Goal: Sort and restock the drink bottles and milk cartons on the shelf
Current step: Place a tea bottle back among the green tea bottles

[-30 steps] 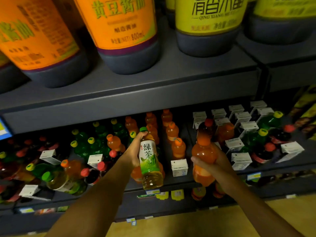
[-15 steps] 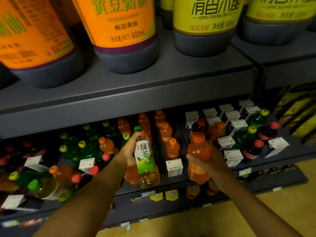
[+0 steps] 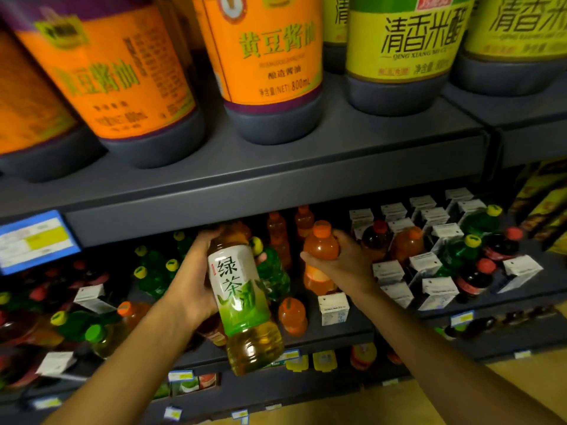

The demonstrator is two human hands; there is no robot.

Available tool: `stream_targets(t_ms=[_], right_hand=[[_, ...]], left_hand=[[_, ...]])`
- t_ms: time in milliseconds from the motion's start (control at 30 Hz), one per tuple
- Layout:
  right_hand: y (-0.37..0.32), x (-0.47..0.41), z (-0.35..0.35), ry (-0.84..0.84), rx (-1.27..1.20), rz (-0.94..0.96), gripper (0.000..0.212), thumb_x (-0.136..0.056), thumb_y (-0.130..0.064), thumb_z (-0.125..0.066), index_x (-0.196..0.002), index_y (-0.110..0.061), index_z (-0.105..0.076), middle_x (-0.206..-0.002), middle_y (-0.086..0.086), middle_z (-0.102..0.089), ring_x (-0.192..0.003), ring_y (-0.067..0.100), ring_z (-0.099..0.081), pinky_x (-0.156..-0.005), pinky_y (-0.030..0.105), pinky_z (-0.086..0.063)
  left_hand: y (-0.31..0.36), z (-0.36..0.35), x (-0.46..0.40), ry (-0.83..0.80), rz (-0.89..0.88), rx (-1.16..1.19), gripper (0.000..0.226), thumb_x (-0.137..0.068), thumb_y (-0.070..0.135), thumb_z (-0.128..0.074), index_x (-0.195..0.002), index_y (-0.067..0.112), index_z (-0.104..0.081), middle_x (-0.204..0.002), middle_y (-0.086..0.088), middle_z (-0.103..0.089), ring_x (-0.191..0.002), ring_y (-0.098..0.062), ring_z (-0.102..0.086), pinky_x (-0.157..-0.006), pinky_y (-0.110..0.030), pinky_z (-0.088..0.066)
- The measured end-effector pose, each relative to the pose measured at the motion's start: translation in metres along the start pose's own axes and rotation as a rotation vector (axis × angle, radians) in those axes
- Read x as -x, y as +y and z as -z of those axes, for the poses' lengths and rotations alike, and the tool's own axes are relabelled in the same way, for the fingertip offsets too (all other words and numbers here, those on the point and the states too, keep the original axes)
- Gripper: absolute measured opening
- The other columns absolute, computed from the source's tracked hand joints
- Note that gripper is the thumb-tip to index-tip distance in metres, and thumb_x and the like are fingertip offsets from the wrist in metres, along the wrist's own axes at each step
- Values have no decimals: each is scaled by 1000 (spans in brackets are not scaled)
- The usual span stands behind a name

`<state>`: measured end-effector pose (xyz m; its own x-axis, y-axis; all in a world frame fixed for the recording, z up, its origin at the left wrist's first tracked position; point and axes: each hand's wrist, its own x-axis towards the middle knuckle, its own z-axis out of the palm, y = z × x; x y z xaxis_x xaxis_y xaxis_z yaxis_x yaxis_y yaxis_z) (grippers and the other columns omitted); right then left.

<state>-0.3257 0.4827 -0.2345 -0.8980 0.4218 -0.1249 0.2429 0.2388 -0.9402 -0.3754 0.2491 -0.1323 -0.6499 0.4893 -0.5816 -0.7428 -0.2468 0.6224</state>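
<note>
Green-labelled and tilted, one green tea bottle (image 3: 245, 302) sat gripped in the left hand (image 3: 196, 283), forearm rising from seven o'clock, fingers curled round its upper body before the shelf (image 3: 337, 329). The right hand (image 3: 343, 262), reaching from five o'clock, wrapped round one orange bottle (image 3: 319, 256) just below its cap, held upright over the shelf. At three o'clock stood milk cartons (image 3: 438, 292), too crowded to count.

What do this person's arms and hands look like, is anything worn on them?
Both forearms come up bare from the bottom of the picture: no sleeve shows along the length in view. The left hand and the right hand wear no gloves, and no watch, bracelet or ring can be seen on the wrists or fingers that show. The light is dim, so small details could be missed.
</note>
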Motion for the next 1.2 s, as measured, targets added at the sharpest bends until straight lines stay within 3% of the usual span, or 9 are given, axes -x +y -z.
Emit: stream_targets(t_ms=[167, 400, 500, 600, 733, 833, 933, 1067, 1200], right_hand=[[18, -27, -44, -97, 214, -66, 79, -67, -38, -86, -134, -27, -46, -132, 1, -55, -123, 27, -52, -101, 39, -45], [56, -39, -93, -197, 264, -172, 74, -71, -13, -85, -134, -14, -46, -132, 9, -55, -125, 27, -52, -92, 29, -43], [72, -45, -101, -252, 303, -205, 51, -74, -6, -80, -119, -11, -56, -123, 16, -62, -118, 32, -58, -98, 40, -50], [77, -51, -109, -216, 320, -189, 46, -78, -8, -76, -121, -8, -59, -120, 15, -63, -115, 32, -59, -97, 39, -50], [80, -54, -116, -190, 331, -179, 46, -79, -12, -76, -122, -11, -59, -121, 14, -64, -115, 32, -59, -98, 44, -50], [82, -50, -114, -237, 300, -182, 53, -79, -14, -78, -128, -13, -56, -125, 13, -63, -119, 31, -58, -99, 46, -50], [65, -41, -98, -293, 240, -134, 65, -88, -22, -71, -145, -12, -41, -141, 14, -52, -128, 31, -51, -103, 43, -46], [12, 2, -54, -162, -41, 92, 47, -96, -42, -55, -139, -25, -46, -142, 0, -52, -132, 16, -50, -100, 23, -45], [-28, 63, -33, -412, -209, 211, 82, -67, -66, -73, -136, -31, -45, -139, -8, -53, -130, 0, -49, -105, 21, -44]], left_hand=[[8, 8, 43, -1, -28, -25, 38, -67, 46, -71, -83, 13, -80, -107, -16, -73, -104, -34, -69, -71, -43, -57], [1, 14, 78, -48, -28, -51, 58, -43, 44, -92, -91, 17, -76, -119, -18, -69, -110, -37, -67, -72, -45, -57], [7, 12, 75, -47, -82, -40, 35, -71, 41, -79, -87, 11, -72, -105, -23, -72, -97, -24, -73, -79, -38, -56], [7, 22, 80, 50, -252, -57, 28, -102, 24, -45, -76, 15, -54, -72, -23, -65, -44, 6, -61, -70, -21, -42], [-14, 14, 93, 30, -85, -84, 38, -85, 38, -62, -102, 5, -69, -107, -18, -71, -98, -25, -72, -82, -40, -53], [-5, 22, 86, -53, -262, -174, 28, -102, 29, -42, -105, 9, -62, -108, -17, -63, -87, -5, -70, -93, -30, -48], [3, 24, 90, 68, -251, -91, 27, -104, 21, -40, -81, 22, -53, -73, -28, -61, -45, 8, -60, -72, -17, -40], [-1, 9, 84, -69, 6, -78, 44, -59, 44, -86, -91, 14, -78, -109, -19, -72, -107, -32, -68, -76, -41, -56], [-1, 8, 77, -154, -17, -61, 53, -46, 43, -91, -89, 14, -79, -104, -15, -74, -107, -34, -68, -70, -40, -57]])
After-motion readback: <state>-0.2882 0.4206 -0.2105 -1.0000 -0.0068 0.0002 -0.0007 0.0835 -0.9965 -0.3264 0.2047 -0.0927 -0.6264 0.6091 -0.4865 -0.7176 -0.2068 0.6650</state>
